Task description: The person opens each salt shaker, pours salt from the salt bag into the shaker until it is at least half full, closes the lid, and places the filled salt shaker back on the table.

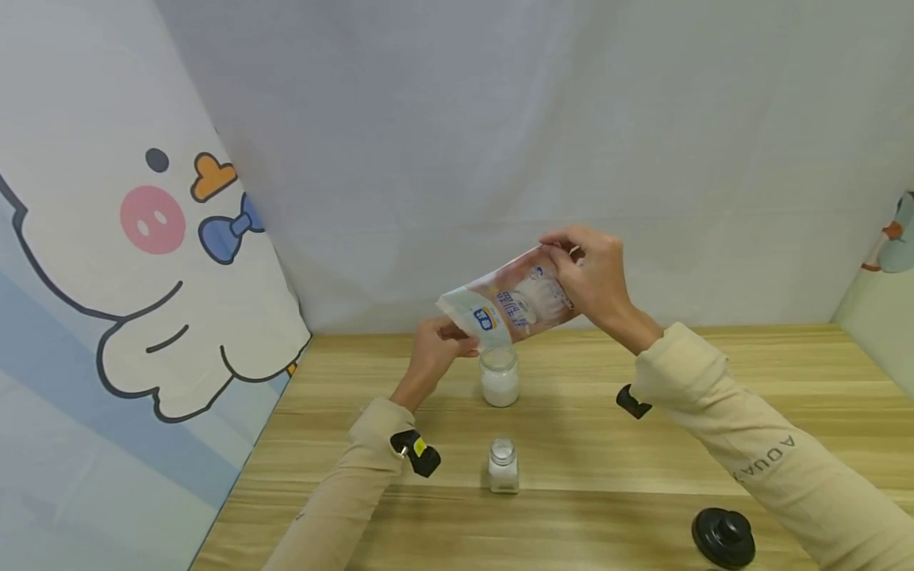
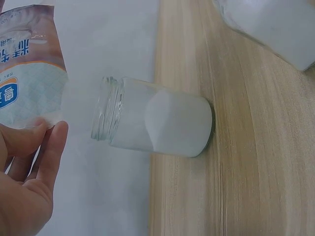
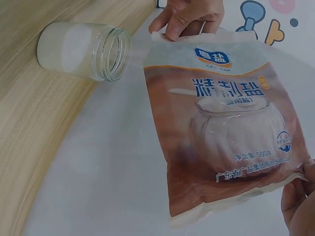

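A salt bag [image 1: 524,305] is held tilted by both hands, its pale end low and close to the mouth of a glass jar [image 1: 499,381]. My left hand [image 1: 432,353] pinches a corner of that lower end between thumb and fingers. The raised end is gripped by my right hand [image 1: 594,274]. White grains fill part of the upright jar, heaped on one side in the left wrist view [image 2: 165,120]. A faint whitish haze shows between bag and jar mouth. The printed front of the bag [image 3: 231,132] faces the right wrist camera.
A smaller glass jar [image 1: 504,469] with white contents stands on the wooden table [image 1: 321,468], nearer to me. A black round lid [image 1: 723,538] with a knob lies at the front right. Behind the table hangs a pale cloth [image 1: 400,159]; a cartoon-printed cloth [image 1: 93,262] is at the left.
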Tool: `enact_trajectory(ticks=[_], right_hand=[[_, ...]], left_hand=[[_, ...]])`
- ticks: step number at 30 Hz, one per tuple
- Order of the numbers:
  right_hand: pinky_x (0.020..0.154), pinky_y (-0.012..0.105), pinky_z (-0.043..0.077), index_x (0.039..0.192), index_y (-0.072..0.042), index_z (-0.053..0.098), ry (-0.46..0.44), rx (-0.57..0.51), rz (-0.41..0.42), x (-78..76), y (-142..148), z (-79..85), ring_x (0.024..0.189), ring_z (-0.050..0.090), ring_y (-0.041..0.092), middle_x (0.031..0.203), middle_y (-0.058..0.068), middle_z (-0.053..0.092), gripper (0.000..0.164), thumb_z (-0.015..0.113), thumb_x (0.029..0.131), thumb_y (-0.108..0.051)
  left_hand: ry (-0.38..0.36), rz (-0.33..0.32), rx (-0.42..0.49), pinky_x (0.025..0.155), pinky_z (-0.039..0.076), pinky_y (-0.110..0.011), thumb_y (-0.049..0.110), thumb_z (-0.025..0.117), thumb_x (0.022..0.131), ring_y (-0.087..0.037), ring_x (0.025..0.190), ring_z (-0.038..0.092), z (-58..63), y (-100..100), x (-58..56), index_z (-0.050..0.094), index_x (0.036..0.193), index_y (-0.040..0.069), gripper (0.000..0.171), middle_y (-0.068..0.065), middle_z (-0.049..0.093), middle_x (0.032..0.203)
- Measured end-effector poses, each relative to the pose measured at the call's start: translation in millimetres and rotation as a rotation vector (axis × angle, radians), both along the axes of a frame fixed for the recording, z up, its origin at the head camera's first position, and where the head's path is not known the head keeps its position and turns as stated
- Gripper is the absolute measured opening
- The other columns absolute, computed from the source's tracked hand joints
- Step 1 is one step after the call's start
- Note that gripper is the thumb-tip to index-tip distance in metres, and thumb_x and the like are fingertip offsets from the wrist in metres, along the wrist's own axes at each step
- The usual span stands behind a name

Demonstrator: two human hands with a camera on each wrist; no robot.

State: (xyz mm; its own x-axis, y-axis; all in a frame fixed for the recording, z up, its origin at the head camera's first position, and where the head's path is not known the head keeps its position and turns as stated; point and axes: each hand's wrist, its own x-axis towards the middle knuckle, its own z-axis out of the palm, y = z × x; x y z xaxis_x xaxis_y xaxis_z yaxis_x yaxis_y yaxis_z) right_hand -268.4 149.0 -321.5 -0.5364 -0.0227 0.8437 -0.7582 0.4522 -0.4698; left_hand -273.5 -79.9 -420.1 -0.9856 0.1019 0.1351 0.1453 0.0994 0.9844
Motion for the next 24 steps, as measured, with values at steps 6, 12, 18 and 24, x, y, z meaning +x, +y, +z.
enact_trajectory(ticks=[6,12,18,24], right_hand=[[0.057,0.022,0.048,0.087,0.003,0.072,-0.002,0.011,-0.009,0.2,-0.4,-0.5,0.064,0.060,0.019,0.082,0.013,0.070,0.007,0.066,0.084,0.004],[0.057,0.022,0.048,0.087,0.003,0.072,0.007,0.013,-0.005,2.1,-0.6,0.2,0.064,0.060,0.019,0.082,0.013,0.070,0.007,0.066,0.084,0.004],[0.056,0.024,0.049,0.087,0.003,0.072,0.009,0.011,-0.003,3.4,-0.6,0.3,0.064,0.060,0.019,0.082,0.014,0.070,0.007,0.065,0.084,0.004],[0.057,0.025,0.049,0.087,0.003,0.072,0.008,0.005,-0.001,3.7,-1.2,0.6,0.064,0.060,0.018,0.083,0.014,0.070,0.007,0.065,0.085,0.004]], left_hand=[[-0.006,0.000,0.002,0.071,0.058,-0.037,-0.013,0.066,0.077,-0.025,0.078,0.068,-0.3,-0.9,0.0,0.064,0.106,-0.011,0.030,-0.024,0.067,0.094],[-0.009,0.002,-0.005,0.071,0.058,-0.037,-0.013,0.066,0.077,-0.027,0.079,0.068,-0.2,-0.7,1.2,0.064,0.108,-0.010,0.032,-0.024,0.067,0.096],[-0.004,0.004,-0.003,0.069,0.059,-0.035,-0.013,0.067,0.077,-0.025,0.078,0.068,0.5,0.1,2.4,0.064,0.107,-0.011,0.031,-0.023,0.068,0.095],[-0.006,0.001,-0.005,0.073,0.058,-0.040,-0.012,0.067,0.077,-0.025,0.078,0.068,0.6,-0.1,2.7,0.065,0.107,-0.010,0.030,-0.023,0.068,0.095]])
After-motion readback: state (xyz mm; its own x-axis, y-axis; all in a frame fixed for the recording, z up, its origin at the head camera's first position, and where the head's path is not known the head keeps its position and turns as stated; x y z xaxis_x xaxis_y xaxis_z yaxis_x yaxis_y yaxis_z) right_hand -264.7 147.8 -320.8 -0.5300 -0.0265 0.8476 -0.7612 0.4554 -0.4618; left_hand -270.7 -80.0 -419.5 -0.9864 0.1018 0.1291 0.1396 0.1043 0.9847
